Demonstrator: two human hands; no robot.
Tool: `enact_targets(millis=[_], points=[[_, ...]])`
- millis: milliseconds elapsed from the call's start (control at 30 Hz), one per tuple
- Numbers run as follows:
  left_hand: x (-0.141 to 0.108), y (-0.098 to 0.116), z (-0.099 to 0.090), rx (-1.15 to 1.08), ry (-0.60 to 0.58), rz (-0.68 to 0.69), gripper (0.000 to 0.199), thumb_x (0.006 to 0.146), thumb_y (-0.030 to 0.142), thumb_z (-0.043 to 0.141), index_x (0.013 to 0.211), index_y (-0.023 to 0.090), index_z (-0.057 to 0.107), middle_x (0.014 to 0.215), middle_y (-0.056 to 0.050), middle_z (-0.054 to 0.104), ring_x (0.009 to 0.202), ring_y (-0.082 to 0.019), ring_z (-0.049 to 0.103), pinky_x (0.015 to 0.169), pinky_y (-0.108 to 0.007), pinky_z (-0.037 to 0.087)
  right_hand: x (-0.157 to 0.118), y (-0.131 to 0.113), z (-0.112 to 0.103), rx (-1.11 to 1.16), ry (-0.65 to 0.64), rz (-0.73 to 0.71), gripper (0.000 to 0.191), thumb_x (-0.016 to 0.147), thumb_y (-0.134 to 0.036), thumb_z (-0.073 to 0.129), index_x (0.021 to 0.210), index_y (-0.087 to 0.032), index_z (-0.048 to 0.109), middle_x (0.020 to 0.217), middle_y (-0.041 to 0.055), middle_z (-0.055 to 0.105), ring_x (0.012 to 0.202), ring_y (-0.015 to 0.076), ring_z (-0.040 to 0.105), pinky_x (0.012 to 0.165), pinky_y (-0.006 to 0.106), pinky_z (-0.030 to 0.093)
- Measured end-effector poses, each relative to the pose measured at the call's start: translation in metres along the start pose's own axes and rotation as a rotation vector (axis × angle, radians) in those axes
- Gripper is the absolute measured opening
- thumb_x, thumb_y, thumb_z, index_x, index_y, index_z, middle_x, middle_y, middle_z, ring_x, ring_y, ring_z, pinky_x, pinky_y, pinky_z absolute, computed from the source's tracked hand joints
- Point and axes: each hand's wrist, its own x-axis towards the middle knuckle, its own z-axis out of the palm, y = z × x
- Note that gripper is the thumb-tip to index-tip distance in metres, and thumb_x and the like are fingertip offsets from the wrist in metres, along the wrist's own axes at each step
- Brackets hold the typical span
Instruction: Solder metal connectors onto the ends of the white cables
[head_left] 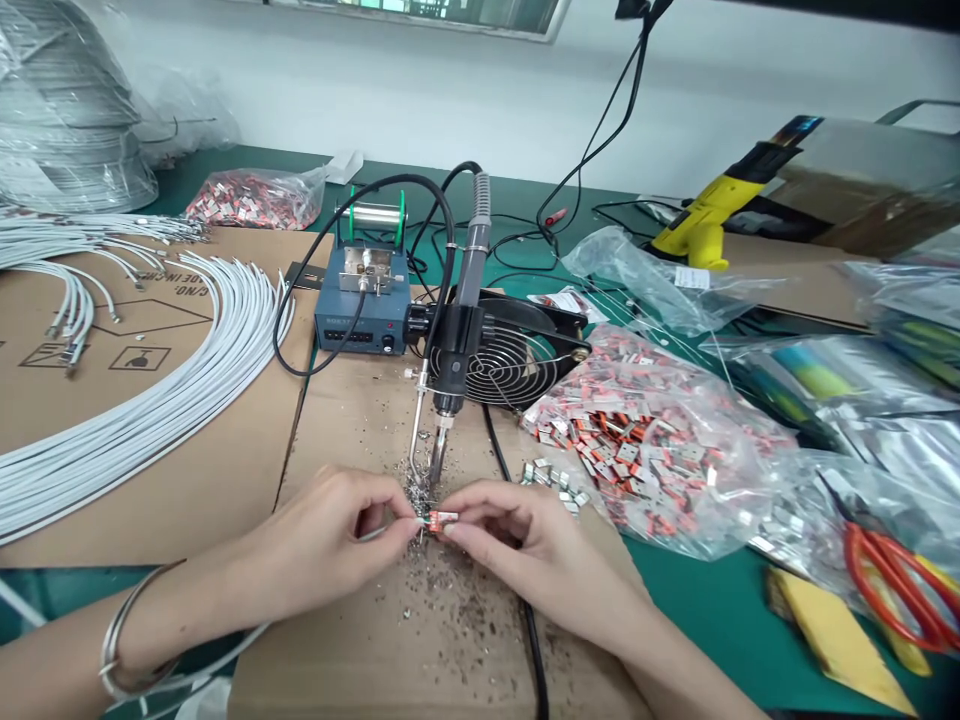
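My left hand (367, 530) pinches the end of a white cable (373, 534), whose length trails down past the wrist at lower left. Between thumb and fingers my right hand (517, 540) grips a small orange and silver USB connector (442, 519). Cable end and connector meet just under the tip of a soldering iron (438, 450), which is clamped upright and points down. Beside the iron, a thin metal feed tube (417, 430) comes down to the same spot. Whether the wires are joined to the connector is too small to tell.
Behind stand a blue soldering station (360, 325), a solder spool (377, 217) and a fan (517, 360). At right lie a bag of orange connectors (645, 440), red-handled scissors (892, 585) and a yellow heat gun (712, 205). Bundled white cables (217, 370) cover the left cardboard. Solder debris (465, 620) litters the middle.
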Motion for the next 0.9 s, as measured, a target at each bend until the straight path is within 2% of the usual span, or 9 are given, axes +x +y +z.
enact_targets(millis=[133, 267, 333, 433, 633, 900], points=[[0.0, 0.004, -0.003, 0.017, 0.019, -0.045, 0.032, 0.079, 0.045, 0.04, 0.079, 0.023, 0.063, 0.054, 0.006, 0.038, 0.049, 0.003, 0.028, 0.048, -0.01, 0.018, 0.007, 0.0, 0.001, 0.267, 0.047, 0.084, 0.019, 0.072, -0.027, 0.063, 0.083, -0.011, 0.061, 0.073, 0.0052, 0.063, 0.063, 0.0073, 0.055, 0.057, 0.017, 0.044], [-0.001, 0.017, -0.007, 0.053, -0.006, -0.142, 0.031, 0.079, 0.043, 0.04, 0.08, 0.022, 0.062, 0.053, 0.006, 0.035, 0.05, 0.003, 0.027, 0.049, -0.009, 0.019, 0.01, -0.001, 0.002, 0.409, 0.069, 0.113, 0.017, 0.068, -0.019, 0.066, 0.082, -0.01, 0.061, 0.067, 0.0018, 0.062, 0.055, 0.0027, 0.052, 0.051, 0.011, 0.042], [-0.001, 0.019, -0.008, 0.068, 0.005, -0.145, 0.03, 0.078, 0.044, 0.041, 0.079, 0.022, 0.062, 0.052, 0.006, 0.035, 0.049, 0.003, 0.027, 0.049, -0.009, 0.019, 0.011, -0.002, 0.003, 0.454, 0.074, 0.118, 0.016, 0.068, -0.018, 0.066, 0.081, -0.009, 0.061, 0.065, 0.0014, 0.062, 0.053, 0.0019, 0.052, 0.048, 0.01, 0.041], [0.001, 0.013, -0.006, 0.063, 0.046, -0.118, 0.03, 0.078, 0.044, 0.042, 0.077, 0.021, 0.062, 0.051, 0.006, 0.036, 0.048, 0.003, 0.027, 0.047, -0.008, 0.019, 0.012, -0.003, 0.005, 0.485, 0.094, 0.122, 0.014, 0.068, -0.014, 0.065, 0.08, -0.009, 0.061, 0.065, 0.0011, 0.063, 0.052, 0.0009, 0.052, 0.047, 0.009, 0.04], [0.006, -0.003, 0.0, 0.036, 0.127, -0.06, 0.029, 0.078, 0.044, 0.044, 0.073, 0.023, 0.062, 0.048, 0.007, 0.037, 0.045, 0.004, 0.026, 0.044, -0.005, 0.018, 0.013, -0.001, 0.006, 0.444, 0.115, 0.085, 0.012, 0.069, -0.016, 0.064, 0.079, -0.01, 0.062, 0.068, 0.0023, 0.065, 0.059, 0.0021, 0.056, 0.055, 0.008, 0.043], [0.003, 0.003, 0.0, -0.025, 0.102, -0.069, 0.027, 0.077, 0.042, 0.047, 0.075, 0.021, 0.063, 0.048, 0.007, 0.036, 0.046, 0.005, 0.026, 0.045, -0.004, 0.02, 0.011, 0.0, 0.002, 0.494, 0.082, 0.043, 0.01, 0.069, -0.016, 0.065, 0.078, -0.011, 0.062, 0.068, 0.0018, 0.065, 0.059, 0.0018, 0.057, 0.054, 0.006, 0.044]])
